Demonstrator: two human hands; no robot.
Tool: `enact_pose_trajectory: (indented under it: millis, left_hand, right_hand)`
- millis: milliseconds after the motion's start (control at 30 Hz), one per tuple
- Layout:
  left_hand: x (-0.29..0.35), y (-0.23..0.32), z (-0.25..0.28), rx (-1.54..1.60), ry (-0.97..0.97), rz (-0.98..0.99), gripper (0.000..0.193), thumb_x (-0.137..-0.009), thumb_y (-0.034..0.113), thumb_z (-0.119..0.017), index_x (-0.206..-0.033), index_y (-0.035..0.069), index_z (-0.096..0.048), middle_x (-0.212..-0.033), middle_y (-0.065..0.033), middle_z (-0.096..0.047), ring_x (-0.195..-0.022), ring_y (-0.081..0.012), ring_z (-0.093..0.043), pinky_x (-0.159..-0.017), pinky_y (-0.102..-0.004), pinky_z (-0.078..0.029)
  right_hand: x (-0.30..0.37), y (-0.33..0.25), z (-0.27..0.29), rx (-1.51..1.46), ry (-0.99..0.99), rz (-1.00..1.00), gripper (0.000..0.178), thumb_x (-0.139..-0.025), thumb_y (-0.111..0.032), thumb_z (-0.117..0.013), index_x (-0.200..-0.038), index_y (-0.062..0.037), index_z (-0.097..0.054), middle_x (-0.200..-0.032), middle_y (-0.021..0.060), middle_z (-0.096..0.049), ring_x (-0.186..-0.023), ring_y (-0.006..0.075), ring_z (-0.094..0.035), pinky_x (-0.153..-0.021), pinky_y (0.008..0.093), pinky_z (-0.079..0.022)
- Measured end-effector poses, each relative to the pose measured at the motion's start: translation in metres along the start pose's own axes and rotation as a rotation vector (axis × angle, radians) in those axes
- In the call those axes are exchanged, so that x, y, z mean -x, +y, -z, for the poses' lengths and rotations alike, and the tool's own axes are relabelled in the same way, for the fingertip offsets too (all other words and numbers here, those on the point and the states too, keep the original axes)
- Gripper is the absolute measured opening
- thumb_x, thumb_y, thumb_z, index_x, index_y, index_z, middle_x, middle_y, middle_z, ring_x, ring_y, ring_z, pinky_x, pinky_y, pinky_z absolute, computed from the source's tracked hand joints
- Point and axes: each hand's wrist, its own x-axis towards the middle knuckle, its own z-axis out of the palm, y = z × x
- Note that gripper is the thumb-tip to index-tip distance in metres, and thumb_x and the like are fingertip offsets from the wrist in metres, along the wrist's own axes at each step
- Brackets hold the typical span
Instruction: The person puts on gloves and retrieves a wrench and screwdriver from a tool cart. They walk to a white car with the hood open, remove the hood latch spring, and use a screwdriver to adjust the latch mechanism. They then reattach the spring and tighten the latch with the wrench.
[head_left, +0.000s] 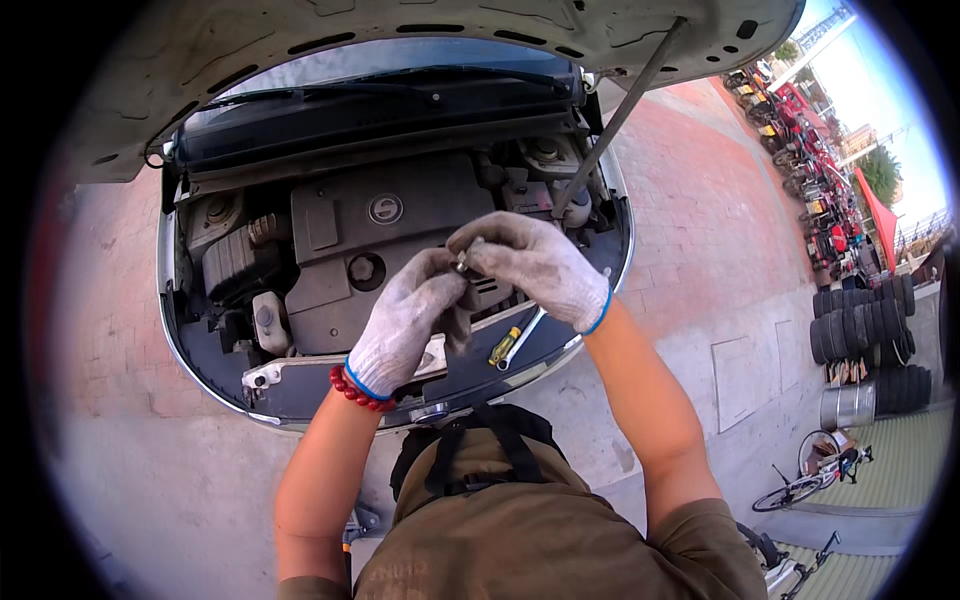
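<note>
Over the open engine bay my two hands meet, both in dirty white knit gloves with blue cuffs. My left hand (pixel 400 318) is closed in a pinch, a red bead bracelet at its wrist. Fingertips of my right hand (pixel 540 265) press together against it from the right. Between them shows a small shiny metal part (pixel 461 263); the fingers cover most of it, so its exact kind is hidden. Beneath the hands lies the dark plastic engine cover (pixel 400 185). A wrench (pixel 521 340) and a yellow-and-black screwdriver (pixel 504 346) rest on the front panel, below my right hand.
The raised hood (pixel 560 18) hangs overhead, held by a prop rod (pixel 622 115) on the right. A white reservoir (pixel 270 322) sits at the bay's left. Stacked tires (pixel 862 325), a bicycle (pixel 815 475) and parked motorcycles (pixel 815 190) stand off to the right.
</note>
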Motion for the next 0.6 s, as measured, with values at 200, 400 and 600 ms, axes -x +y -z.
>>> enact_pose_trajectory:
  millis: [200,400,600]
  left_hand:
    - [0.036,-0.097,-0.029,-0.998,0.121,0.243,0.045,-0.093,0.030,-0.070,-0.131,0.007,-0.061,-0.111,-0.0212,-0.073,-0.105,-0.0406,-0.071,-0.093,-0.0471,-0.055]
    - [-0.001,-0.115,-0.066,-0.845,0.190,0.381,0.039,-0.095,0.021,-0.068,-0.128,0.002,-0.062,-0.106,-0.0227,-0.074,-0.102,-0.0369,-0.073,-0.091,-0.0433,-0.055]
    - [-0.033,-0.136,-0.120,-0.555,0.341,0.586,0.032,-0.100,0.015,-0.061,-0.128,0.000,-0.057,-0.087,-0.0106,-0.070,-0.067,-0.0167,-0.068,-0.061,-0.0316,-0.055]
  right_hand:
    - [0.111,0.131,-0.028,-0.088,0.027,-0.527,0.027,-0.101,-0.015,-0.070,-0.123,-0.0007,-0.066,-0.112,0.0064,-0.070,-0.101,0.0102,-0.064,-0.090,0.0269,-0.054]
    - [0.127,0.193,0.025,-0.529,-0.033,-0.191,0.033,-0.102,-0.013,-0.069,-0.131,-0.0011,-0.059,-0.127,0.0083,-0.060,-0.109,0.0116,-0.059,-0.093,0.0277,-0.052]
    - [0.139,0.235,0.113,-0.270,0.388,-0.440,0.039,-0.103,-0.025,-0.069,-0.133,-0.0008,-0.061,-0.106,0.0090,-0.072,-0.089,0.0175,-0.069,-0.080,0.0304,-0.056]
